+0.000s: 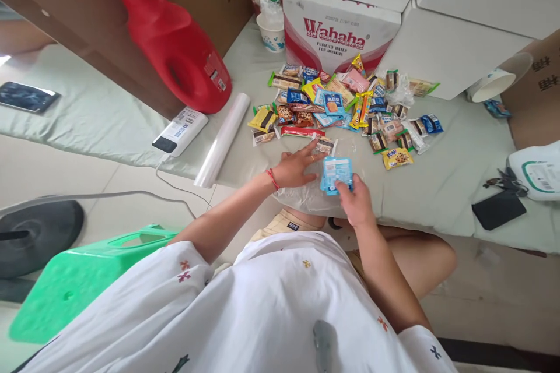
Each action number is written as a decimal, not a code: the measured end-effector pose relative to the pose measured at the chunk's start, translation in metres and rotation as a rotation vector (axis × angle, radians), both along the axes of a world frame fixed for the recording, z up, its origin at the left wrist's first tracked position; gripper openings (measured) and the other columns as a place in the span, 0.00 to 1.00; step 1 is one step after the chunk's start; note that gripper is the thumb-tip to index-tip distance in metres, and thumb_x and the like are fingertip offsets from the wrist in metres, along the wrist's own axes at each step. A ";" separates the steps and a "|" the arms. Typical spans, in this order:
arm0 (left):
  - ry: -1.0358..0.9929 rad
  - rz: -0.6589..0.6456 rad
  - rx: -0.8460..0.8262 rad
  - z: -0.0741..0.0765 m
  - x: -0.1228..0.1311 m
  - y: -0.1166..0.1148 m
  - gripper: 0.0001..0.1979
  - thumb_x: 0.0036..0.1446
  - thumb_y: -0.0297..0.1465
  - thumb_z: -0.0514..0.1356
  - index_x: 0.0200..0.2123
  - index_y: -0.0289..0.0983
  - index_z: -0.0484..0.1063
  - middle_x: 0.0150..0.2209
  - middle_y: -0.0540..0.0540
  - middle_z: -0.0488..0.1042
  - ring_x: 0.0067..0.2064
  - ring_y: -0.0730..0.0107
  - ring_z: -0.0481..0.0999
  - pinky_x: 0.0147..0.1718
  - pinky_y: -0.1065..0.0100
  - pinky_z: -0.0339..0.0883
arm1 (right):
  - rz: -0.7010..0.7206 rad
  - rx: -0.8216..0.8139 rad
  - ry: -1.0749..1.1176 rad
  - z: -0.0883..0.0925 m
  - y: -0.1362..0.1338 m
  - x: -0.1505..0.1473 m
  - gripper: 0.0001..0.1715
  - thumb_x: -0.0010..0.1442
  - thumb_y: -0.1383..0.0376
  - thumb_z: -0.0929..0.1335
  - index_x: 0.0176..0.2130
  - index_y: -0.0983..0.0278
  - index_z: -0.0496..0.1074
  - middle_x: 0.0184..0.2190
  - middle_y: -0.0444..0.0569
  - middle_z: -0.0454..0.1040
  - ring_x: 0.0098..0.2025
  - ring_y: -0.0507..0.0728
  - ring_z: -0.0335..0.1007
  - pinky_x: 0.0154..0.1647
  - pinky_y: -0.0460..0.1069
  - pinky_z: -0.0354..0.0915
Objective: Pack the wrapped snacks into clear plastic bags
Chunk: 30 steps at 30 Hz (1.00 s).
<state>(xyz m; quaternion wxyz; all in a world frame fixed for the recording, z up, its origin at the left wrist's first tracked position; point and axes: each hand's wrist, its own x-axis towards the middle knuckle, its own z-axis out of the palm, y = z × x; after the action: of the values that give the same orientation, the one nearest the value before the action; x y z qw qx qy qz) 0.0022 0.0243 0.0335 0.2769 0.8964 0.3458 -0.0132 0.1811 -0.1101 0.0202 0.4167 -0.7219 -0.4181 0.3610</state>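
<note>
My right hand (357, 201) grips light-blue snack packets (338, 172), thumb on top, over a clear plastic bag (301, 199) near the table's front edge. My left hand (298, 168) is open with its fingers spread, above the bag and just left of the blue packets. Its fingertips reach towards a small wrapped biscuit (324, 144); whether they touch it I cannot tell. Beyond both hands lies a loose heap of wrapped snacks (312, 102). A yellow cookie packet (397, 158) rests at the heap's right front.
Behind the heap stands a Wahaha water carton (336, 35), with a paper cup (271, 32) beside it. To the left are a clear film roll (223, 140), a white power bank (180, 131) and a red jug (175, 46). A black pouch (499, 208) lies far right.
</note>
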 end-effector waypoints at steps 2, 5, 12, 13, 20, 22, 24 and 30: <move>-0.038 0.027 -0.018 0.000 -0.004 0.006 0.31 0.65 0.38 0.60 0.71 0.48 0.63 0.79 0.41 0.43 0.74 0.43 0.56 0.61 0.44 0.65 | 0.039 -0.076 -0.299 -0.008 0.008 -0.006 0.12 0.63 0.56 0.68 0.36 0.61 0.68 0.37 0.51 0.74 0.39 0.59 0.73 0.39 0.51 0.70; -0.107 0.179 0.017 -0.004 -0.009 0.010 0.23 0.65 0.37 0.60 0.63 0.46 0.73 0.76 0.42 0.52 0.73 0.45 0.58 0.65 0.42 0.61 | 0.081 -0.193 -0.601 -0.008 0.013 -0.004 0.15 0.67 0.55 0.67 0.43 0.65 0.71 0.47 0.60 0.72 0.43 0.63 0.75 0.42 0.54 0.70; -0.137 0.577 0.022 -0.016 -0.003 0.014 0.35 0.61 0.50 0.64 0.62 0.34 0.69 0.61 0.33 0.70 0.59 0.47 0.74 0.56 0.53 0.70 | 0.418 0.119 -0.854 0.002 -0.024 -0.011 0.30 0.68 0.49 0.69 0.61 0.63 0.67 0.57 0.62 0.70 0.51 0.64 0.74 0.40 0.53 0.71; -0.108 0.565 0.009 -0.017 0.000 0.015 0.34 0.60 0.51 0.65 0.60 0.34 0.70 0.60 0.33 0.71 0.57 0.47 0.76 0.54 0.54 0.71 | 0.527 0.126 -0.887 -0.001 -0.030 -0.015 0.27 0.68 0.52 0.70 0.60 0.62 0.68 0.56 0.60 0.71 0.50 0.64 0.74 0.40 0.52 0.71; -0.215 0.603 -0.183 -0.018 0.003 0.024 0.14 0.55 0.27 0.65 0.46 0.39 0.71 0.30 0.51 0.73 0.35 0.64 0.76 0.40 0.63 0.69 | 0.450 0.098 -0.651 -0.018 -0.044 -0.008 0.14 0.71 0.67 0.64 0.45 0.57 0.79 0.42 0.50 0.79 0.42 0.57 0.75 0.41 0.48 0.67; -0.385 0.698 -0.372 -0.016 0.006 0.025 0.13 0.55 0.27 0.64 0.44 0.40 0.69 0.26 0.54 0.68 0.28 0.70 0.70 0.32 0.67 0.67 | 0.321 0.141 -0.408 -0.015 -0.042 0.004 0.12 0.71 0.60 0.65 0.43 0.58 0.79 0.40 0.49 0.80 0.38 0.56 0.74 0.41 0.48 0.67; -0.524 0.793 -0.612 -0.013 0.013 0.025 0.14 0.56 0.27 0.64 0.44 0.40 0.66 0.25 0.56 0.66 0.22 0.75 0.65 0.26 0.71 0.62 | 0.145 0.110 -0.197 -0.013 -0.038 0.018 0.14 0.69 0.54 0.67 0.41 0.59 0.78 0.35 0.46 0.79 0.32 0.55 0.70 0.37 0.48 0.66; -0.727 0.699 -0.809 -0.001 0.046 0.021 0.18 0.59 0.27 0.61 0.53 0.38 0.64 0.49 0.40 0.77 0.43 0.68 0.82 0.40 0.66 0.76 | -0.134 -0.054 -0.204 -0.021 -0.027 0.050 0.20 0.64 0.48 0.67 0.38 0.61 0.76 0.27 0.46 0.78 0.29 0.56 0.69 0.35 0.48 0.63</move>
<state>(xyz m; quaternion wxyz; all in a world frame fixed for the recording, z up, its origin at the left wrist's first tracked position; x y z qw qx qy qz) 0.0485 0.0451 0.0327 0.6804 0.5031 0.4691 0.2527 0.2307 -0.1376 -0.0013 0.3756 -0.7922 -0.3993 0.2681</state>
